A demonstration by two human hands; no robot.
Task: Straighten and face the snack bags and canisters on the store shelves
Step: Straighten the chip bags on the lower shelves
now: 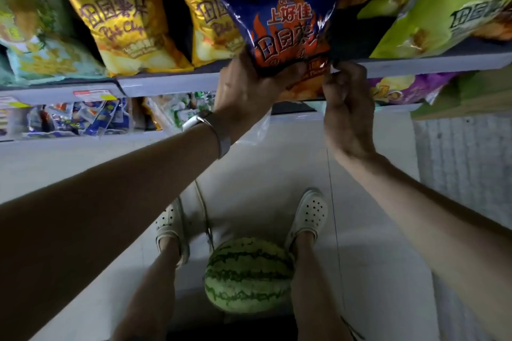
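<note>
Facing seemed barely half done: the left hand (246,86) gripped and the right hand (346,108) pinched the bottom corners of the blue bag (285,33), which hung off its shelf (166,83), while yellow bags (133,33) left of it leaned and the green bag (443,16) right of it sagged.

bags (130,30) line the shelf (171,83); a watermelon (249,275) lies on the floor (249,163) between two shoes (309,216)

Blue-and-orange chip bag (282,33): front facing out, upright, bottom overhanging the shelf edge (171,81). Yellow chip bag (130,33) to its left, leaning. Green chip bag (443,16) to its right, tilted.
</note>
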